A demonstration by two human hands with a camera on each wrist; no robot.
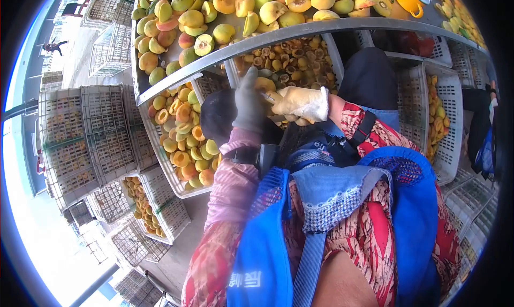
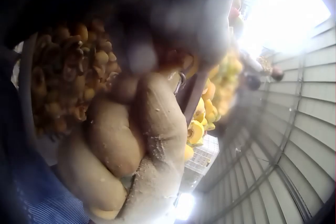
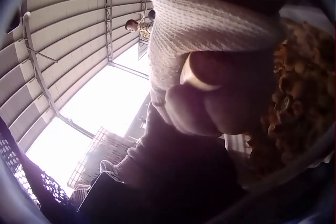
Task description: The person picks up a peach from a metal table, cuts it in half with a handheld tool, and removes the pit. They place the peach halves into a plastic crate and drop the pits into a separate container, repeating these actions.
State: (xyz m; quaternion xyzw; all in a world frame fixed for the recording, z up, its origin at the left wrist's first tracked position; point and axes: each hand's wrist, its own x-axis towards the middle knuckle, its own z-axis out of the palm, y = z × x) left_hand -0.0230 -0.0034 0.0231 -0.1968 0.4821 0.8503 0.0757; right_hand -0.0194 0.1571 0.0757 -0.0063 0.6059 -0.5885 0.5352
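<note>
In the head view, my grey-gloved left hand (image 1: 249,101) grips an orange-yellow peach (image 1: 265,84) beside its upright finger. Close against it is my right hand (image 1: 300,102) in a cream glove, fingers curled round a small tool (image 1: 271,96). The left wrist view has the right hand's curled fingers (image 2: 118,145) large, a curved metal bit (image 2: 181,80) beyond them, and the left hand (image 2: 184,19) blurred above. The round end of the tool's handle (image 3: 206,70) sticks out of the right hand (image 3: 210,103) in the right wrist view.
A metal-edged table (image 1: 225,51) piled with halved peaches stands ahead. Below it is a bin of pits and scraps (image 1: 300,61). A crate of peach halves (image 1: 184,192) sits left of my knees, with stacked crates (image 1: 59,146) farther left. A yellow enamel mug (image 1: 409,1) stands on the table.
</note>
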